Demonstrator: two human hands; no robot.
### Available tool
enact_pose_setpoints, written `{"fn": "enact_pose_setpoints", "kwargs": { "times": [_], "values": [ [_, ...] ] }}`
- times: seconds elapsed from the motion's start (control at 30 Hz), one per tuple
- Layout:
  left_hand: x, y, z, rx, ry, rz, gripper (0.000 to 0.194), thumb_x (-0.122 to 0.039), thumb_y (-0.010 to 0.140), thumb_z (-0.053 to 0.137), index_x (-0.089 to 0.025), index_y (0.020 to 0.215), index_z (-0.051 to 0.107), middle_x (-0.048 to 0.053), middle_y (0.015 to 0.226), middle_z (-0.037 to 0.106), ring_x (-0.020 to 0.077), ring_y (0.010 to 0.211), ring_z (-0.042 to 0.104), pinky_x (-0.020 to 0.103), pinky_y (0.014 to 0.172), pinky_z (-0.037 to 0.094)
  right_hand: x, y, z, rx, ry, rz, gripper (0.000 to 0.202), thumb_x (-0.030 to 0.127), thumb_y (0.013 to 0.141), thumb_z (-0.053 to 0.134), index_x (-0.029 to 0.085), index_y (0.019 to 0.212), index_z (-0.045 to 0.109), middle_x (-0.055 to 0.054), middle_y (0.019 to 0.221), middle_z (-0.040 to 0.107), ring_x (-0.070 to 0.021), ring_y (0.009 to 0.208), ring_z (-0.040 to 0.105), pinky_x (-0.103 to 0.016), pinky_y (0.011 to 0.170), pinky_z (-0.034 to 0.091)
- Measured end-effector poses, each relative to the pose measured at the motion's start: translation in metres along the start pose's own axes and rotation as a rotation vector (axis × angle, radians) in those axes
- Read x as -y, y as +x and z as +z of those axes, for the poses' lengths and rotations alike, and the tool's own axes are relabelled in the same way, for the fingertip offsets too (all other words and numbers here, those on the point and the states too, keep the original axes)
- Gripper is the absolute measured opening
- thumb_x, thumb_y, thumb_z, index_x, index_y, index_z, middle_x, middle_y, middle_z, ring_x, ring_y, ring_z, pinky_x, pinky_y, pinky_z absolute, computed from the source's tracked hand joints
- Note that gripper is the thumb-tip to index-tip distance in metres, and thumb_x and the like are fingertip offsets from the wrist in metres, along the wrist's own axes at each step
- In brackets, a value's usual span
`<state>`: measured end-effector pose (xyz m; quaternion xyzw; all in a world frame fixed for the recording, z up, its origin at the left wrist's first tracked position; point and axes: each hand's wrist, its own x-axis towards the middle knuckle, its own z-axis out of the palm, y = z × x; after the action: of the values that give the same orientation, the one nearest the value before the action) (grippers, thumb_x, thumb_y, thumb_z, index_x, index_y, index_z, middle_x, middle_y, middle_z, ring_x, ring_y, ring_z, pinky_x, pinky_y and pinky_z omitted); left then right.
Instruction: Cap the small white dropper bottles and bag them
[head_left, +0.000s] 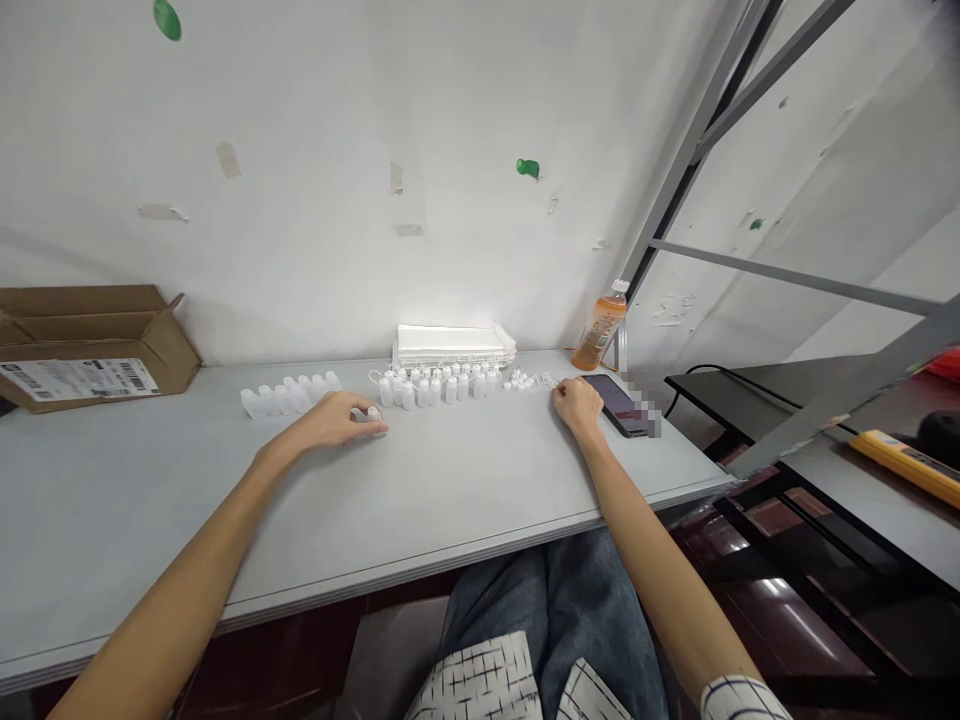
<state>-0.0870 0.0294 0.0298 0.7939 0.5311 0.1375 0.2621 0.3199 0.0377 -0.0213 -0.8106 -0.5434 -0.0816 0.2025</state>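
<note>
My left hand rests low over the table, thumb and fingers curled round a small white plastic bottle. Most of that bottle is hidden by the fingers. Just left of it stand several translucent bottles without caps in a slanted row. To its right is a group of capped white dropper bottles, upright and close together. My right hand is closed at the right side, by small clear plastic pieces and a little heap of white caps. Its fingertips are too hidden to show what they hold.
A stack of white flat packs lies behind the bottles, against the wall. An orange drink bottle stands back right, and a phone lies beside my right hand. An open cardboard box sits far left. Metal framing rises at right.
</note>
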Motion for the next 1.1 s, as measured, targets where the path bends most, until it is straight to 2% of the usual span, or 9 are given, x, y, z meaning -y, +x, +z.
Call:
{"fn": "enact_pose_setpoints", "kwargs": {
  "times": [0.13, 0.3, 0.47, 0.6, 0.7, 0.83, 0.93, 1.03, 1.1],
  "values": [
    [-0.003, -0.001, 0.0, 0.066, -0.107, 0.012, 0.038, -0.054, 0.076, 0.062, -0.018, 0.066, 0.064, 0.003, 0.065, 0.065, 0.0128, 0.049, 0.052, 0.024, 0.05, 0.036, 0.002, -0.002, -0.003, -0.076, 0.092, 0.037, 0.022, 0.026, 0.088, 0.051, 0.019, 0.092, 0.072, -0.01, 0.099, 0.067, -0.0212, 0.084, 0.06, -0.028, 0.064, 0.035],
    [-0.009, 0.001, 0.012, 0.143, -0.383, -0.044, 0.037, -0.055, 0.082, 0.055, -0.018, 0.075, 0.049, 0.007, 0.081, 0.07, 0.0138, 0.046, 0.059, 0.022, 0.04, 0.032, 0.003, -0.001, -0.007, -0.22, 0.382, 0.112, 0.019, 0.027, 0.086, 0.051, 0.019, 0.087, 0.068, -0.007, 0.091, 0.069, -0.0192, 0.077, 0.058, -0.028, 0.066, 0.034],
    [-0.027, 0.0, 0.036, 0.203, -0.501, 0.036, 0.03, -0.047, 0.085, 0.053, -0.019, 0.075, 0.044, -0.001, 0.057, 0.058, 0.0092, 0.041, 0.047, 0.021, 0.042, 0.03, 0.005, 0.001, -0.01, -0.299, 0.594, 0.082, 0.019, 0.03, 0.082, 0.048, 0.018, 0.081, 0.063, -0.006, 0.082, 0.069, -0.0187, 0.07, 0.059, -0.03, 0.071, 0.041],
    [-0.046, -0.005, 0.053, 0.22, -0.568, 0.136, 0.029, -0.042, 0.086, 0.053, -0.019, 0.072, 0.042, -0.005, 0.054, 0.049, 0.0075, 0.043, 0.041, 0.021, 0.046, 0.03, 0.012, -0.002, -0.015, -0.278, 0.738, 0.009, 0.017, 0.03, 0.078, 0.048, 0.018, 0.075, 0.059, -0.006, 0.079, 0.068, -0.0181, 0.068, 0.063, -0.03, 0.071, 0.046],
    [-0.052, -0.009, 0.061, 0.231, -0.585, 0.163, 0.026, -0.039, 0.087, 0.049, -0.019, 0.071, 0.041, -0.004, 0.056, 0.052, 0.0076, 0.043, 0.042, 0.023, 0.049, 0.034, 0.02, -0.006, -0.02, -0.088, 0.945, -0.04, 0.013, 0.029, 0.072, 0.051, 0.017, 0.068, 0.056, -0.006, 0.076, 0.068, -0.018, 0.065, 0.066, -0.026, 0.057, 0.046],
    [-0.058, -0.009, 0.07, 0.23, -0.659, 0.165, 0.021, -0.038, 0.085, 0.051, -0.018, 0.079, 0.05, -0.003, 0.061, 0.055, 0.0089, 0.048, 0.045, 0.024, 0.052, 0.035, 0.029, -0.013, -0.028, 0.313, 1.258, -0.078, 0.016, 0.03, 0.066, 0.062, 0.016, 0.063, 0.057, -0.009, 0.077, 0.069, -0.0201, 0.062, 0.068, -0.024, 0.045, 0.045],
    [-0.068, -0.005, 0.077, 0.158, -0.652, 0.125, 0.027, -0.043, 0.08, 0.058, -0.016, 0.081, 0.058, -0.006, 0.054, 0.042, 0.0085, 0.048, 0.037, 0.023, 0.049, 0.028, 0.035, -0.019, -0.032, 0.561, 1.337, -0.128, 0.019, 0.031, 0.064, 0.069, 0.015, 0.063, 0.059, -0.009, 0.073, 0.069, -0.0211, 0.061, 0.069, -0.025, 0.047, 0.049],
    [-0.082, 0.002, 0.085, 0.031, -0.571, 0.07, 0.036, -0.05, 0.073, 0.066, -0.015, 0.073, 0.062, -0.005, 0.055, 0.041, 0.0082, 0.049, 0.034, 0.023, 0.047, 0.024, 0.043, -0.028, -0.03, 0.73, 1.378, -0.193, 0.024, 0.033, 0.065, 0.074, 0.013, 0.065, 0.06, -0.009, 0.075, 0.071, -0.0212, 0.06, 0.07, -0.026, 0.048, 0.052],
    [-0.091, 0.009, 0.091, -0.028, -0.555, 0.005, 0.041, -0.055, 0.07, 0.068, -0.015, 0.075, 0.065, -0.006, 0.053, 0.037, 0.0079, 0.047, 0.032, 0.023, 0.045, 0.023, 0.051, -0.033, -0.028, 0.819, 1.403, -0.243, 0.025, 0.034, 0.066, 0.075, 0.012, 0.067, 0.062, -0.009, 0.076, 0.071, -0.0212, 0.059, 0.07, -0.027, 0.048, 0.053]
  ]
}}
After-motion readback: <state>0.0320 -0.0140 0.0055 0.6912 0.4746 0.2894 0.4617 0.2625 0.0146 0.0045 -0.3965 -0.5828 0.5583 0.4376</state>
